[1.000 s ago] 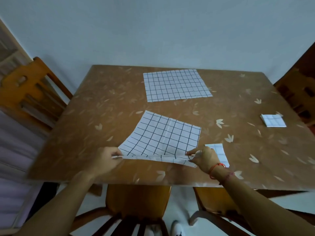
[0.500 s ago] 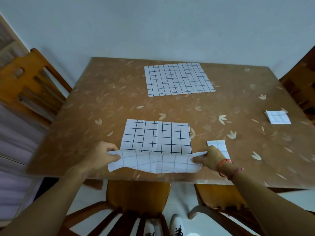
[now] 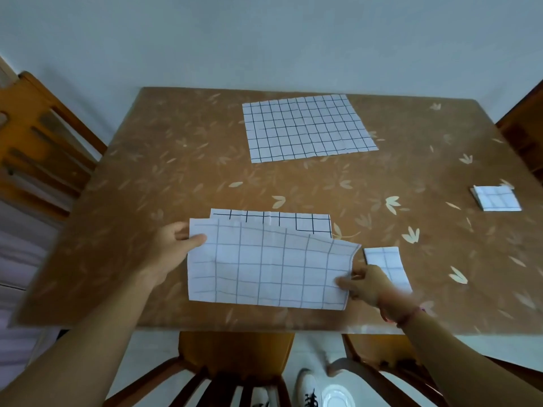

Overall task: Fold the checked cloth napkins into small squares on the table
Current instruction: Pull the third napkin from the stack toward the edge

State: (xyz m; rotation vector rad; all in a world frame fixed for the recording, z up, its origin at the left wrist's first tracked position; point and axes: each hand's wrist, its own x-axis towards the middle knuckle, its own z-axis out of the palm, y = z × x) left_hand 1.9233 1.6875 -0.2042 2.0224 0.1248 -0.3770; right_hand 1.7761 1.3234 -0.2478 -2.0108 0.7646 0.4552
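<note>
A person's left hand [image 3: 173, 251] and right hand [image 3: 367, 284] hold a checked cloth napkin [image 3: 270, 265] doubled over at the near centre of a brown table [image 3: 147, 171] whose glossy top is printed with pale leaves. The left hand grips the upper layer at its far-left corner, thumb on top. The right hand, slightly blurred, pinches the same layer along its right edge, where the cloth ripples. The upper layer shows faint grey lines on white. Beyond its far edge a narrow strip of the lower layer [image 3: 270, 218] shows bold black lines.

Just right of this napkin, touching the table, lies a small folded rectangle [image 3: 385, 259] of the same cloth, partly behind the right hand. A folded square [image 3: 496, 198], several layers thick, lies well apart near the table's right edge. At the far centre a second napkin [image 3: 308, 127] lies spread flat, lightly creased.

A red string bracelet [image 3: 402, 317] circles the right wrist. Slatted wooden chairs stand at the left [image 3: 38, 142] and near side [image 3: 235, 353], against a plain pale wall [image 3: 264, 39].
</note>
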